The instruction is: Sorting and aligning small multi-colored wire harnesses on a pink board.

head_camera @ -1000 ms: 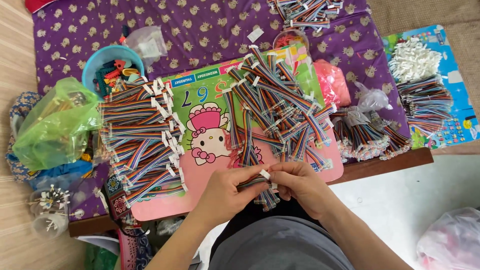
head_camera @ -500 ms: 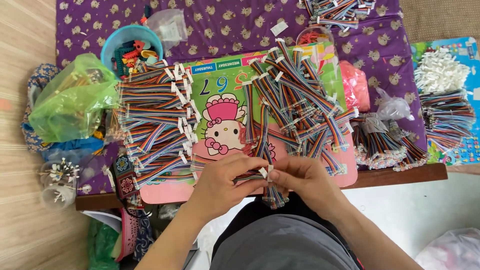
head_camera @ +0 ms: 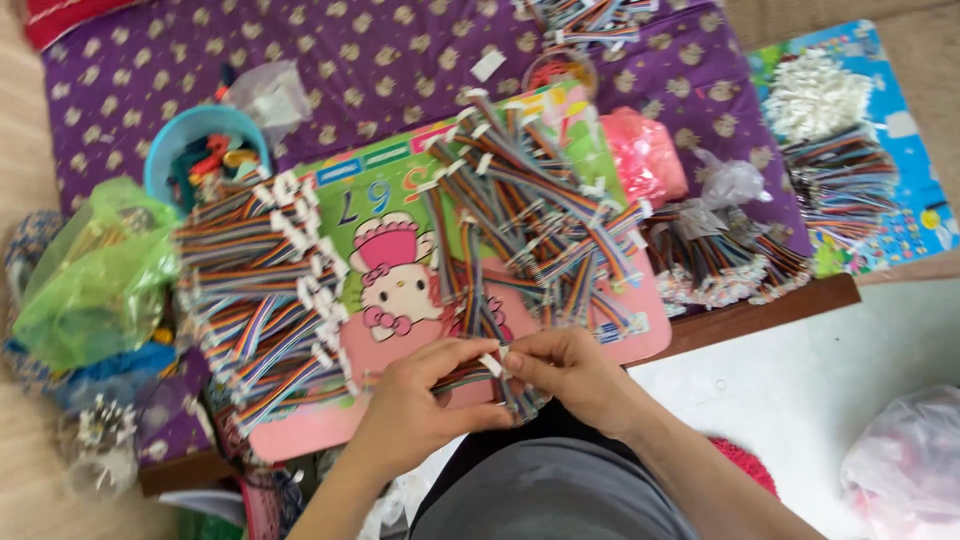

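My left hand [head_camera: 415,400] and right hand [head_camera: 570,375] both pinch one rainbow ribbon cable [head_camera: 470,375] at the pink board's [head_camera: 640,335] near edge — its white connector [head_camera: 491,365] could slip, or snag the loose cable pile [head_camera: 530,220] just behind.

Low table [head_camera: 760,315] in front of the person, board [head_camera: 400,270] lying on its near edge. Stacked cable pile [head_camera: 260,290] on the board's left part, loose cable heap [head_camera: 530,220] on its right. Both hands meet at the board's near edge, left hand [head_camera: 410,410] beside right hand [head_camera: 570,375], a cable [head_camera: 470,375] between them. Bowl [head_camera: 200,150] behind the stacked pile, bag [head_camera: 95,270] left of it. More cable bundles [head_camera: 725,255] right of the board.
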